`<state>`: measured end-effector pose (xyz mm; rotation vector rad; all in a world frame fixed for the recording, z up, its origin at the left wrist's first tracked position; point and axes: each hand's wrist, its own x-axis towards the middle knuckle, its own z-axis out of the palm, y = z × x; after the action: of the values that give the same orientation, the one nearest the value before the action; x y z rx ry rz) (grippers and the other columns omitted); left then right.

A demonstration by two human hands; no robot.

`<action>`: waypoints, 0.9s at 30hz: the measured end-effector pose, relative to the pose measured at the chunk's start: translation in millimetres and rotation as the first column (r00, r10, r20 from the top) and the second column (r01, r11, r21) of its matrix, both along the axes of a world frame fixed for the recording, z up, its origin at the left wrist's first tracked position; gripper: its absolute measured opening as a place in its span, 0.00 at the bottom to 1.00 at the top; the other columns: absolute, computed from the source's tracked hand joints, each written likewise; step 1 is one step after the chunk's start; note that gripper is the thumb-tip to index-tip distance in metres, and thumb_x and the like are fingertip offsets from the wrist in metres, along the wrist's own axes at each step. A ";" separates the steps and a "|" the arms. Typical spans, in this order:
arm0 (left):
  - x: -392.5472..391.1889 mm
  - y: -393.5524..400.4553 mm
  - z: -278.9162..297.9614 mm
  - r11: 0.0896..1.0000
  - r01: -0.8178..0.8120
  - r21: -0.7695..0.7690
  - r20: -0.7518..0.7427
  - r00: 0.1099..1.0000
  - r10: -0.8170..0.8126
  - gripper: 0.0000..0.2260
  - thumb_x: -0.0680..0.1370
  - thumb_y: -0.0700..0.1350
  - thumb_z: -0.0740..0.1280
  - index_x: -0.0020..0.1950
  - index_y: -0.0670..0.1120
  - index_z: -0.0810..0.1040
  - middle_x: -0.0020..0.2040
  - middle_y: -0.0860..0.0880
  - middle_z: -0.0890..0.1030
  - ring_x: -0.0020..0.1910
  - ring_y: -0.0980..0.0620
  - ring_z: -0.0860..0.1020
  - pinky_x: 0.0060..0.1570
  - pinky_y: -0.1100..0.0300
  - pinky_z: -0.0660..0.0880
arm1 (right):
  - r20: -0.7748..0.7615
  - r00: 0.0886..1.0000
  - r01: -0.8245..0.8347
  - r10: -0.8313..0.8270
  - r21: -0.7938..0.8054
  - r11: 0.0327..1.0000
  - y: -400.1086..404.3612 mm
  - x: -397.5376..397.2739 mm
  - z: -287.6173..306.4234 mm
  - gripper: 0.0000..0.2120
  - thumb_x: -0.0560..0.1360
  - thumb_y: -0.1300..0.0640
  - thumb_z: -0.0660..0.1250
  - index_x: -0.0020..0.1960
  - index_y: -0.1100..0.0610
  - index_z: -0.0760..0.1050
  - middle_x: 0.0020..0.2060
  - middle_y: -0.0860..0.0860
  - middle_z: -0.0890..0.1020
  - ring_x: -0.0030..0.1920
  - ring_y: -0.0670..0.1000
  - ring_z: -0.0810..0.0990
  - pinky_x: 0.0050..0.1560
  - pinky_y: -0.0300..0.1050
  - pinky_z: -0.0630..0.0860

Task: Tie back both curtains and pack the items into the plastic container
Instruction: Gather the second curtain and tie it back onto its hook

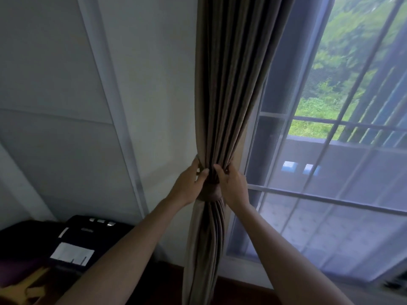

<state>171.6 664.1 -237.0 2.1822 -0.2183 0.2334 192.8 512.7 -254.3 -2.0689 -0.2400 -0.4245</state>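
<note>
A brown pleated curtain (229,89) hangs gathered into a tight bundle beside the window. A brown tieback band (210,193) wraps the bundle at its narrowest part. My left hand (189,186) grips the left side of the band, thumb across the front. On the right side, my right hand (232,184) pinches the band and folds with curled fingers. Both forearms reach up from the bottom of the view. No plastic container is in view.
A white panelled wall (66,106) is left of the curtain. A window with a sheer white curtain (341,194) and bars fills the right. A black device with buttons (88,236) and dark bags lie at lower left on a wooden floor.
</note>
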 end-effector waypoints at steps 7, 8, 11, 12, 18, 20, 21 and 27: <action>-14.7 23.0 -8.9 0.985 0.132 0.113 -0.211 0.972 -0.106 0.26 0.84 0.52 0.52 0.79 0.55 0.45 0.75 0.44 0.65 0.71 0.45 0.68 0.67 0.56 0.65 | -0.047 0.976 0.181 -0.212 -0.370 0.911 2.1 -26.6 28.8 0.21 0.83 0.45 0.51 0.50 0.58 0.75 0.44 0.58 0.82 0.46 0.60 0.81 0.40 0.47 0.71; -19.2 27.0 -8.7 0.980 0.143 0.140 -0.219 0.969 -0.110 0.26 0.84 0.52 0.52 0.79 0.54 0.44 0.75 0.44 0.65 0.71 0.44 0.68 0.66 0.56 0.65 | -0.073 0.971 0.177 -0.229 -0.426 0.887 2.4 -32.7 33.8 0.21 0.83 0.44 0.51 0.52 0.58 0.75 0.46 0.59 0.82 0.48 0.60 0.80 0.40 0.47 0.69; -31.8 40.0 -6.5 0.956 0.185 0.226 -0.217 0.967 -0.135 0.27 0.84 0.52 0.53 0.79 0.51 0.44 0.77 0.45 0.60 0.74 0.45 0.64 0.69 0.55 0.61 | -0.120 0.955 0.177 -0.272 -0.504 0.845 2.3 -52.3 37.1 0.22 0.82 0.42 0.52 0.65 0.57 0.71 0.57 0.59 0.80 0.59 0.62 0.77 0.50 0.53 0.74; -33.8 45.2 -5.6 0.951 0.193 0.241 -0.207 0.968 -0.144 0.28 0.83 0.53 0.53 0.79 0.50 0.44 0.78 0.46 0.56 0.76 0.46 0.60 0.72 0.53 0.59 | -0.144 0.943 0.185 -0.300 -0.522 0.833 2.2 -58.9 34.8 0.25 0.82 0.41 0.51 0.71 0.57 0.67 0.64 0.59 0.76 0.66 0.61 0.73 0.58 0.56 0.73; -40.9 74.5 13.1 0.858 0.109 0.503 -0.115 0.992 -0.059 0.32 0.81 0.61 0.52 0.79 0.51 0.42 0.80 0.45 0.44 0.78 0.41 0.46 0.74 0.42 0.47 | -0.177 0.900 0.184 -0.399 -0.676 0.713 4.7 -104.0 26.7 0.33 0.78 0.32 0.47 0.79 0.42 0.47 0.79 0.50 0.42 0.77 0.59 0.37 0.73 0.66 0.50; -49.8 80.8 21.5 0.828 0.084 0.554 -0.061 0.996 -0.061 0.32 0.81 0.62 0.51 0.79 0.51 0.42 0.79 0.45 0.41 0.78 0.41 0.43 0.74 0.42 0.46 | -0.180 0.890 0.189 -0.418 -0.688 0.700 3.4 -118.5 28.9 0.35 0.76 0.29 0.46 0.79 0.42 0.45 0.79 0.50 0.40 0.77 0.59 0.35 0.73 0.68 0.48; -54.3 84.5 24.8 0.816 0.070 0.574 -0.031 0.997 -0.064 0.32 0.81 0.62 0.51 0.79 0.50 0.42 0.79 0.45 0.40 0.78 0.41 0.42 0.75 0.42 0.45 | -0.188 0.885 0.186 -0.425 -0.695 0.695 2.6 -123.7 29.6 0.36 0.76 0.29 0.45 0.79 0.42 0.44 0.79 0.50 0.40 0.77 0.59 0.35 0.73 0.69 0.47; -82.8 121.7 34.7 0.779 -0.100 0.620 0.065 0.995 0.075 0.37 0.78 0.67 0.51 0.79 0.50 0.42 0.78 0.43 0.37 0.77 0.40 0.39 0.74 0.41 0.42 | -0.172 0.906 0.157 -0.387 -0.713 0.684 6.7 -159.0 25.6 0.37 0.75 0.27 0.44 0.78 0.40 0.38 0.79 0.50 0.39 0.76 0.59 0.34 0.71 0.71 0.40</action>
<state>88.7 785.8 -202.3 2.8602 -0.2380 0.2826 33.8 519.3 -228.7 -2.8998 0.1479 -0.1811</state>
